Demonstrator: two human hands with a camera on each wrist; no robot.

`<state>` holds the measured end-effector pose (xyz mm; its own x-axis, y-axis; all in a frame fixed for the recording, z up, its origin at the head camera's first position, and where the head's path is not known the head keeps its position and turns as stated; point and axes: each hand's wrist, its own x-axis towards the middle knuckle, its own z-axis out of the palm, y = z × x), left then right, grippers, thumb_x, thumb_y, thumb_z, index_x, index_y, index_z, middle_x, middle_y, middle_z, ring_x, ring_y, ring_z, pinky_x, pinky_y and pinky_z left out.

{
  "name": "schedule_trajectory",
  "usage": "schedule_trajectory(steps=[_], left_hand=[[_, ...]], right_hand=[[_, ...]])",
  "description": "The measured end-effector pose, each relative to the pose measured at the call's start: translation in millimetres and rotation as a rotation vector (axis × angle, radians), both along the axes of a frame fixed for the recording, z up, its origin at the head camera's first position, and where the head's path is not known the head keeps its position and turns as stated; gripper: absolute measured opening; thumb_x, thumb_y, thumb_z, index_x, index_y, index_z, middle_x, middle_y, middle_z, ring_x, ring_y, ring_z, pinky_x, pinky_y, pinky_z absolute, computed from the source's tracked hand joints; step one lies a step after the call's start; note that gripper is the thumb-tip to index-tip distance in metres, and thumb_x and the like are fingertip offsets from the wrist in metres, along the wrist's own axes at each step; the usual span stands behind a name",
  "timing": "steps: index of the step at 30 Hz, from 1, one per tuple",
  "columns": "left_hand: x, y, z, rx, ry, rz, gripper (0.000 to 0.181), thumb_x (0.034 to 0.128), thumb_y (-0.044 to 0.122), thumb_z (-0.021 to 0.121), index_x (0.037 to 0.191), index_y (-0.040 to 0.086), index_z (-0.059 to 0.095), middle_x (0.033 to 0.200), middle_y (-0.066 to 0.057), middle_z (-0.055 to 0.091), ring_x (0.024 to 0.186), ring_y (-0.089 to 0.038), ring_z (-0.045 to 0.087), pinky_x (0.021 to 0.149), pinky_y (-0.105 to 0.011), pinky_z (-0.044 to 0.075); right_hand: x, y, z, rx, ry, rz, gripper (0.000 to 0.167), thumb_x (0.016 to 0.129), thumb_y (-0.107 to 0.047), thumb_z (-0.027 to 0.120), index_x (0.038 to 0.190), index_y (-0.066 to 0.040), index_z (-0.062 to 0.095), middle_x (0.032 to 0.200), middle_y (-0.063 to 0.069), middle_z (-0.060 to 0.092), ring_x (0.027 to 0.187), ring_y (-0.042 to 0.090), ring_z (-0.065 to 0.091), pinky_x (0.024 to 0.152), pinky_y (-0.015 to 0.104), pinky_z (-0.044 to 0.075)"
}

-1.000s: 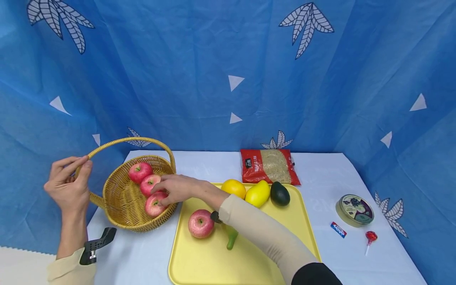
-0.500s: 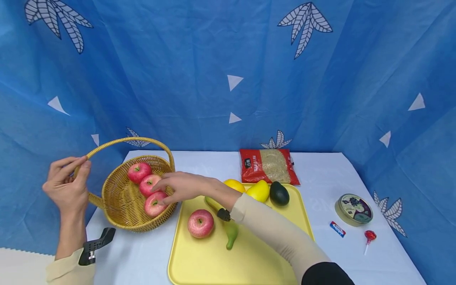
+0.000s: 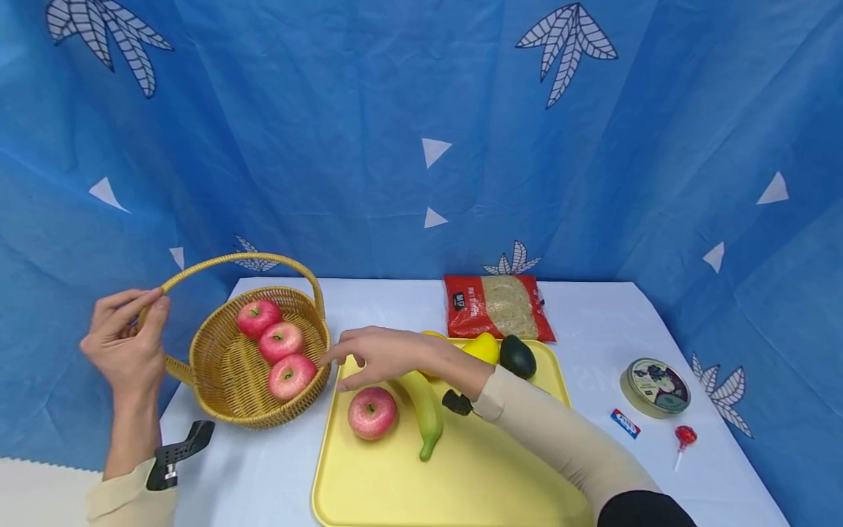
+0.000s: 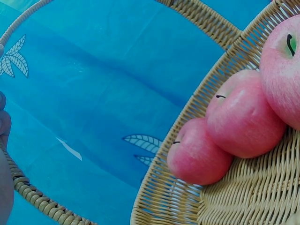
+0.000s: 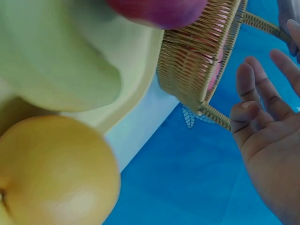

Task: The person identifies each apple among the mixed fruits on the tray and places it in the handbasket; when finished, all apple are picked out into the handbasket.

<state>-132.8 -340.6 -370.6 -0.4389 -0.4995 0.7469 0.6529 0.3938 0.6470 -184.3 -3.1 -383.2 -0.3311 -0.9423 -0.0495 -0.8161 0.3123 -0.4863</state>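
Note:
My left hand (image 3: pixel 128 337) grips the arched handle (image 3: pixel 244 258) of a wicker basket (image 3: pixel 214 391) at the left of the table. Three pink-red apples lie in a row inside it, the nearest apple (image 3: pixel 291 378) by the right rim. Over the tray's far left corner hovers my right hand (image 3: pixel 375 356), its fingers loosely bent and holding nothing; its palm shows in the right wrist view. Below that hand, another apple (image 3: pixel 372 413) and a banana (image 3: pixel 424 417) lie on the yellow tray (image 3: pixel 461 490). The right forearm partly covers an orange fruit (image 5: pixel 58 173) and a yellow mango (image 3: pixel 484 348).
A dark avocado (image 3: pixel 517 357) sits at the tray's far right. Behind the tray lies a red bag of grain (image 3: pixel 499 307). On the right are a round tin (image 3: pixel 656 388), a small blue-red packet (image 3: pixel 626 424) and a red lollipop (image 3: pixel 686 437). Blue cloth hangs behind.
My right hand has drawn back from the apples in the basket, moving right to above the tray and uncovering the banana. The left hand still holds the handle.

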Motion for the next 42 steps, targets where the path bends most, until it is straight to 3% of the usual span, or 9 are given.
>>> schedule_trajectory(steps=[6, 12, 18, 22, 27, 36, 42], left_hand=[[0.1, -0.4, 0.3, -0.001, -0.006, 0.010, 0.015, 0.0847, -0.007, 0.075, 0.097, -0.016, 0.073, 0.095, 0.003, 0.068, 0.090, -0.010, 0.060, 0.074, -0.010, 0.051], [0.1, -0.2, 0.1, -0.002, -0.021, 0.021, 0.015, 0.0851, -0.006, 0.075, 0.097, -0.015, 0.073, 0.095, 0.005, 0.068, 0.090, -0.009, 0.059, 0.074, -0.010, 0.050], [0.1, -0.1, -0.8, -0.005, -0.016, 0.018, 0.015, 0.0848, -0.006, 0.075, 0.097, -0.015, 0.073, 0.095, 0.004, 0.068, 0.090, -0.009, 0.059, 0.073, -0.010, 0.050], [0.0, -0.3, -1.2, -0.004, -0.014, 0.014, 0.015, 0.0844, -0.006, 0.076, 0.097, -0.015, 0.073, 0.096, 0.004, 0.068, 0.090, -0.010, 0.059, 0.073, -0.010, 0.050], [0.1, -0.1, -1.1, 0.003, -0.013, 0.013, 0.015, 0.0845, -0.007, 0.075, 0.097, -0.016, 0.073, 0.096, 0.003, 0.068, 0.090, -0.010, 0.059, 0.074, -0.010, 0.051], [0.1, -0.1, -0.8, 0.000, -0.002, 0.008, 0.016, 0.0839, -0.007, 0.076, 0.096, -0.016, 0.073, 0.095, 0.003, 0.068, 0.090, -0.010, 0.059, 0.073, -0.010, 0.050], [0.7, 0.3, -0.2, 0.009, 0.001, 0.000, 0.015, 0.0840, -0.008, 0.075, 0.096, -0.016, 0.073, 0.095, 0.002, 0.068, 0.090, -0.010, 0.059, 0.073, -0.010, 0.051]], right_hand=[[4.3, 20, -5.9, 0.035, -0.057, -0.020, 0.050, 0.094, -0.045, 0.068, 0.142, -0.033, 0.057, 0.119, -0.011, 0.057, 0.092, 0.008, 0.057, 0.079, 0.018, 0.046], [10.3, 29, -17.8, 0.083, -0.084, 0.008, 0.054, 0.094, -0.043, 0.068, 0.144, -0.031, 0.054, 0.124, -0.004, 0.057, 0.084, 0.006, 0.054, 0.076, 0.018, 0.046], [19.5, 33, -31.1, 0.156, -0.097, 0.020, 0.061, 0.090, -0.046, 0.072, 0.145, -0.027, 0.054, 0.130, -0.003, 0.054, 0.102, 0.005, 0.053, 0.087, 0.017, 0.044], [23.4, 35, -36.8, 0.185, -0.077, -0.001, 0.063, 0.087, -0.051, 0.074, 0.143, -0.031, 0.056, 0.132, -0.006, 0.051, 0.106, 0.002, 0.052, 0.091, 0.017, 0.044], [24.5, 34, -40.8, 0.192, -0.059, -0.029, 0.059, 0.086, -0.051, 0.076, 0.140, -0.039, 0.055, 0.131, -0.010, 0.049, 0.104, 0.001, 0.052, 0.090, 0.017, 0.044], [26.4, 33, -42.6, 0.181, -0.061, -0.056, 0.048, 0.086, -0.043, 0.079, 0.129, -0.038, 0.056, 0.115, -0.014, 0.058, 0.099, 0.001, 0.053, 0.087, 0.021, 0.045], [27.0, 33, -44.0, 0.206, -0.061, -0.059, 0.067, 0.086, -0.050, 0.077, 0.145, -0.034, 0.049, 0.127, -0.010, 0.058, 0.107, 0.003, 0.053, 0.094, 0.023, 0.045]])
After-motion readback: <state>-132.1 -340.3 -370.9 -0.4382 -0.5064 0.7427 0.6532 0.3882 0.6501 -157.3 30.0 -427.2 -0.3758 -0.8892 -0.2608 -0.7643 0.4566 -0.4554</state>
